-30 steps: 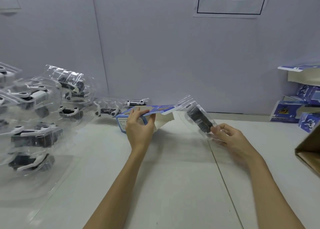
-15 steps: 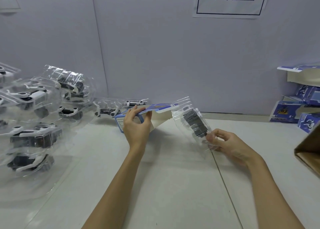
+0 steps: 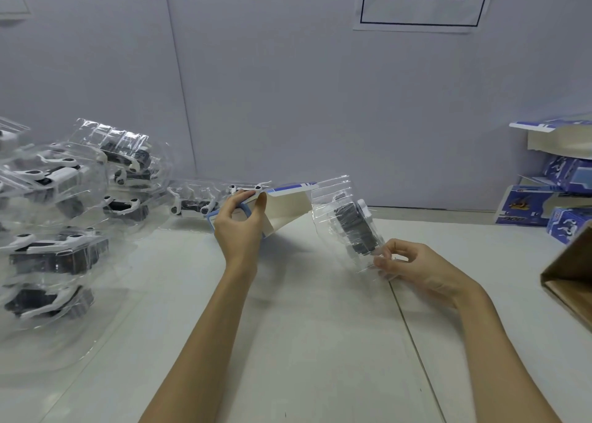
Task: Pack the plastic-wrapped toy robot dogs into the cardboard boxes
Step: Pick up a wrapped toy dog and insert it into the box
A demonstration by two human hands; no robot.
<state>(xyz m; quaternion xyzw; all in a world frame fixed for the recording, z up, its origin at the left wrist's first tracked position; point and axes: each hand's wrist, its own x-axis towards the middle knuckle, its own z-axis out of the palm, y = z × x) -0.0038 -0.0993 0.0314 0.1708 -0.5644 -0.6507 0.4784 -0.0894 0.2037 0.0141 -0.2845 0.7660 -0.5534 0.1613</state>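
Observation:
My left hand [image 3: 238, 227] grips a blue-and-white cardboard box [image 3: 282, 206], held above the table with its open cream inside turned to the right. My right hand [image 3: 413, 265] pinches the lower edge of a clear plastic bag holding a black-and-white toy robot dog [image 3: 354, 227]. The bagged toy is tilted, just right of the box's open end, its upper edge close to the box flap. A heap of other bagged robot dogs [image 3: 57, 217] lies at the left of the table.
Blue printed boxes [image 3: 544, 201] are stacked at the far right against the wall. A brown cardboard carton [image 3: 570, 275] juts in at the right edge. One more bagged dog [image 3: 195, 201] lies behind my left hand. The white table [image 3: 304, 342] has a seam down its middle.
My right hand has lowered and swung the bagged dog leftward, closer to the box's open end. The left hand has tilted the box opening further toward it.

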